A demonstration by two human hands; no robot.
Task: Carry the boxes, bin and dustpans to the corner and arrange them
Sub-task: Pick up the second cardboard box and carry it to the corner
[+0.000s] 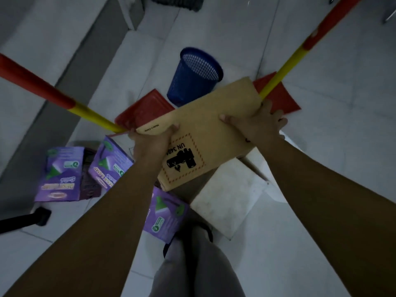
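I hold a brown cardboard box (pixel 205 125) with a black UN label above the floor, gripped on both sides. My left hand (pixel 151 142) clasps its left edge and my right hand (pixel 257 125) clasps its right edge. Behind the box a blue mesh bin (pixel 192 78) stands tilted on the tiles. Two red dustpans lie on the floor, one at the left (pixel 143 112) and one at the right (pixel 280 97), each with a long red-and-yellow handle. Three purple desk-lamp boxes rest on the floor: far left (pixel 62 174), middle (pixel 111 161) and one near my legs (pixel 165 215).
A white box (pixel 227 200) sits on the floor under the brown box, right of my legs. A grey wall base runs along the left side. A black chair leg (pixel 25 219) pokes in at lower left. Dark objects sit at the far top (pixel 177 3).
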